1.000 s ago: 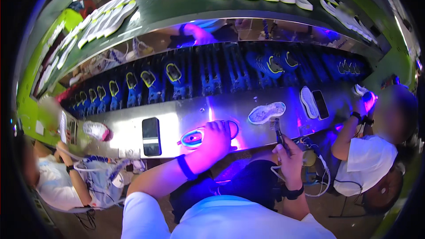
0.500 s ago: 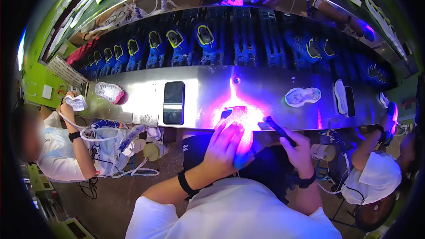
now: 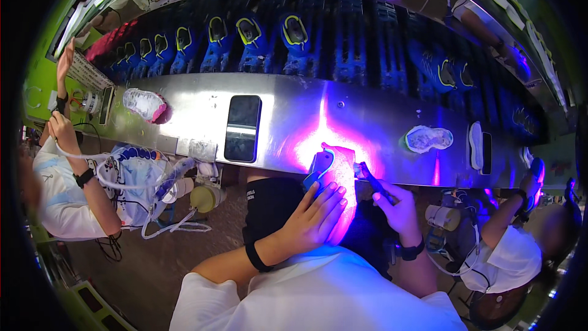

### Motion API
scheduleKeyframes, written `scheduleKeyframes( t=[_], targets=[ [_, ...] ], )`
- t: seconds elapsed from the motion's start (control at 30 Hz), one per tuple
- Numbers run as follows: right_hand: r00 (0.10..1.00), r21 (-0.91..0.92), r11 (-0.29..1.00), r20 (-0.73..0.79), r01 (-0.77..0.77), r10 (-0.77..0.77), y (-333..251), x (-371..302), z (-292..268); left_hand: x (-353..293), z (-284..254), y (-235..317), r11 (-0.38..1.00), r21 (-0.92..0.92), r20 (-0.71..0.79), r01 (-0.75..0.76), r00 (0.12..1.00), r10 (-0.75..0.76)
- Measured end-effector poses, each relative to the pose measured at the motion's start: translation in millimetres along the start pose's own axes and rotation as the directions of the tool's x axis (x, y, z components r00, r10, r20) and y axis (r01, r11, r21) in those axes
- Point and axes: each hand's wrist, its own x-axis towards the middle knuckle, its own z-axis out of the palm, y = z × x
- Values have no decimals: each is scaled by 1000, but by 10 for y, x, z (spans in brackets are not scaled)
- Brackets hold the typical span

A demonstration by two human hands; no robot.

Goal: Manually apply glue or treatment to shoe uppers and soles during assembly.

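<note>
A shoe upper, glowing pink and purple under strong light, is at the bench's front edge above my lap. Its dark blue collar opening points to the far left. My left hand is closed over its near left side, thumb toward the collar. In my right hand is a brush with a dark handle, gripped between thumb and fingers. The brush head is at the shoe's right side and seems to touch it; glare blurs the contact.
On the metal bench lie a phone, a white sole at left, another sole and a narrow sole at right. Behind runs a conveyor with several shoes. Co-workers sit at left and right.
The shoe has come up and tilted, showing more of its collar and side. My right hand has brought the brush left to it. The left co-worker's arm is raised, the sole gone from that hand.
</note>
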Motion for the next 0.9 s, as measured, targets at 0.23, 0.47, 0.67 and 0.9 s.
scheduleKeyframes(
  t=[0.23,0.47,0.67,0.9],
  targets=[
    [1000,109,994,4,-10,9,28,-186,124,18,-33,-77,998,37,29,-42,999,41],
    [995,9,1000,103,12,-13,-27,-269,-120,73,-69,-59,995,70,85,-76,994,70],
    [998,139,990,66,-25,16,-120,-102,-89,156,-78,95,1000,30,48,2,999,-3],
    [996,122,992,91,-7,-4,-250,-624,-391,461,-159,331,996,84,83,-11,997,4]
  ],
)
